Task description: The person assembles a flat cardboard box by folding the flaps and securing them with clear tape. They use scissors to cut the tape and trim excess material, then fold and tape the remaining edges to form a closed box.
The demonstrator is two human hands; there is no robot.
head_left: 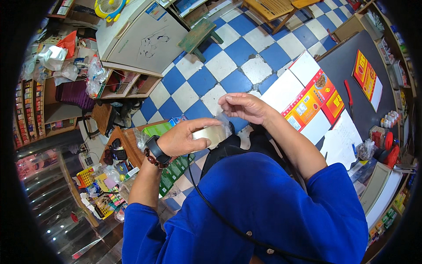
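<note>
My left hand [178,137], with a dark watch and a bead bracelet at its wrist, grips a wide roll of clear packing tape [211,134], thumb along its near side. From the roll's far edge a loose strip of clear film [226,121] rises toward my right hand [246,107]. The fingers of that hand are curled and pressed together at the strip's upper end; their exact hold on it is partly hidden. Both hands are in front of my body, a short gap apart.
A flattened white, red and yellow carton [307,99] lies to the right, against a dark counter [338,66]. On that counter are a red-handled knife [348,93] and paper sheets [343,141]. A green stool [198,37] stands ahead; a cluttered wooden desk [127,147] is at left.
</note>
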